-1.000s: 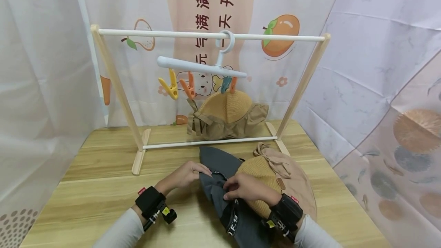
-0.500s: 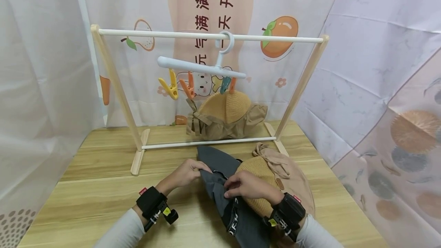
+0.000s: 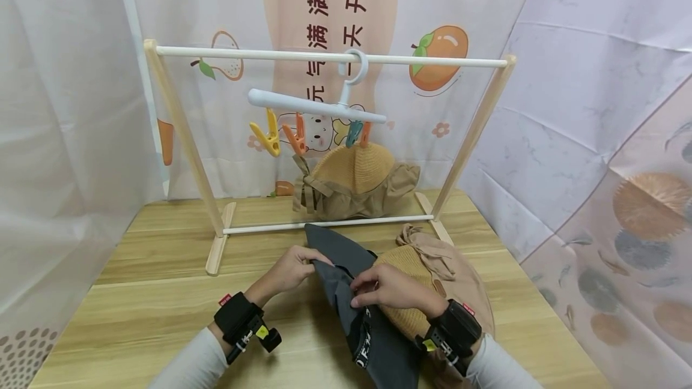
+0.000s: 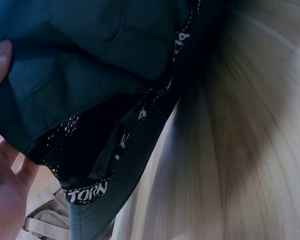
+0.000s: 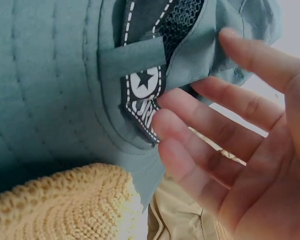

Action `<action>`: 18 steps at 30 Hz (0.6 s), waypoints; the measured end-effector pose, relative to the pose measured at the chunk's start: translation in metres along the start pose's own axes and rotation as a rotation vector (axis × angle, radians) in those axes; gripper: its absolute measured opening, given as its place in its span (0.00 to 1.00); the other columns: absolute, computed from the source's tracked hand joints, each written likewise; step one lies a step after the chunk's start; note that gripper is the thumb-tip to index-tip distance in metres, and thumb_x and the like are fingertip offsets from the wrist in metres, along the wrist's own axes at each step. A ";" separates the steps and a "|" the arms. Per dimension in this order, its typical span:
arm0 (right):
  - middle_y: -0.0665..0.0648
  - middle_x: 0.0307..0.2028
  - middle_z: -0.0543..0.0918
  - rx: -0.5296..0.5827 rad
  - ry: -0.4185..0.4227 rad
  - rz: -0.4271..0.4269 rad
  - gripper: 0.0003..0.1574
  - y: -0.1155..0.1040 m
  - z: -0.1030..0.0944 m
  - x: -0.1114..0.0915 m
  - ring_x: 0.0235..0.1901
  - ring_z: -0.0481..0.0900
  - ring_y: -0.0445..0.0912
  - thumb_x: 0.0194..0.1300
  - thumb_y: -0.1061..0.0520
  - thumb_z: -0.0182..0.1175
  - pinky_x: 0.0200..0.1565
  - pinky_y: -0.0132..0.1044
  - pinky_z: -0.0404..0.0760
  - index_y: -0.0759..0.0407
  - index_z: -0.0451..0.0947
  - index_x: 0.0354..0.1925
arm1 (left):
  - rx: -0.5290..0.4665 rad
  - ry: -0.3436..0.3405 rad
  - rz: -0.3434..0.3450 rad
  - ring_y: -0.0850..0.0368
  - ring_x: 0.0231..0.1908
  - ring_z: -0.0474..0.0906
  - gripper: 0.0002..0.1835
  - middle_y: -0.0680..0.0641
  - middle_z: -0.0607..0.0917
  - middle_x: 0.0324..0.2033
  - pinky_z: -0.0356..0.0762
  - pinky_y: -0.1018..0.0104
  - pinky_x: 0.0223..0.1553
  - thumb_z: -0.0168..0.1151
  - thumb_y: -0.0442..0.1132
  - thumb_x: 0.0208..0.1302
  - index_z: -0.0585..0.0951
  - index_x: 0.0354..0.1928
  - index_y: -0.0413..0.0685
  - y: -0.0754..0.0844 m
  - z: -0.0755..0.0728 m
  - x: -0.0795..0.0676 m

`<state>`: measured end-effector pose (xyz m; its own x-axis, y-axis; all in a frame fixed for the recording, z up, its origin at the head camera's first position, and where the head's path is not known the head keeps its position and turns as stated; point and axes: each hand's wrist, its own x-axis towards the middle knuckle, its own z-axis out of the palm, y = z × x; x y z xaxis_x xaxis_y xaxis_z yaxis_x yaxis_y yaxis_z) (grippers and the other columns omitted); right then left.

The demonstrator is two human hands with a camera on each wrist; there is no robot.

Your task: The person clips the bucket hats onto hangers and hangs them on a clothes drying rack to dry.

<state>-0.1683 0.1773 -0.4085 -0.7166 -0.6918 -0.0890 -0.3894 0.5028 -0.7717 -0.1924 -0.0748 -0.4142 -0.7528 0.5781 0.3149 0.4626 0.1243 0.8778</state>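
A dark grey fabric hat (image 3: 391,341) stands on edge on the table, its crown creased and its brim slanting away. My left hand (image 3: 294,268) pinches its far left edge; in the left wrist view the thumb (image 4: 1,62) lies on the cloth above a black mesh lining and a lettered inner band (image 4: 87,192). My right hand (image 3: 397,288) holds the crown cloth at the middle; in the right wrist view its thumb (image 5: 242,47) is on the outside and the fingers reach under the edge, near a star-printed band (image 5: 144,82). Part of the crown is hidden.
A straw-and-beige hat (image 3: 470,287) lies right of the grey one, partly beneath it. Behind stands a wooden rack (image 3: 186,131) bearing a white hanger (image 3: 303,102) with several clips, including a yellow one (image 3: 270,137). Another straw-and-tan hat (image 3: 354,185) rests behind the rack's lower bar.
My left hand has risen slightly, and the grey hat's far edge has shifted up and left with it. The right hand keeps nearly the same place on the crown.
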 end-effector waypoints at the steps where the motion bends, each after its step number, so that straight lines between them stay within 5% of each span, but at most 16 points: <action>1: 0.51 0.37 0.86 -0.002 -0.001 -0.001 0.17 0.000 0.000 0.000 0.35 0.81 0.37 0.59 0.45 0.63 0.39 0.34 0.81 0.51 0.81 0.44 | -0.003 0.009 0.001 0.61 0.35 0.78 0.10 0.37 0.87 0.34 0.75 0.67 0.39 0.55 0.24 0.60 0.86 0.34 0.38 0.000 0.000 0.000; 11: 0.57 0.37 0.86 -0.021 0.017 -0.062 0.16 -0.019 -0.004 -0.002 0.34 0.81 0.40 0.59 0.53 0.63 0.38 0.37 0.82 0.57 0.80 0.45 | -0.054 0.066 0.020 0.62 0.34 0.78 0.10 0.37 0.86 0.32 0.77 0.69 0.37 0.55 0.24 0.59 0.86 0.33 0.38 0.005 -0.001 0.002; 18: 0.54 0.40 0.85 0.025 0.031 -0.074 0.21 -0.010 -0.004 0.001 0.37 0.81 0.39 0.59 0.46 0.63 0.41 0.37 0.82 0.53 0.79 0.47 | -0.084 0.099 0.031 0.61 0.34 0.78 0.09 0.34 0.85 0.32 0.77 0.71 0.35 0.55 0.24 0.60 0.85 0.33 0.35 0.011 -0.003 0.002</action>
<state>-0.1675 0.1729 -0.3982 -0.7043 -0.7098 -0.0123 -0.4275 0.4379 -0.7909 -0.1903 -0.0745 -0.4030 -0.7831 0.4975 0.3731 0.4487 0.0366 0.8929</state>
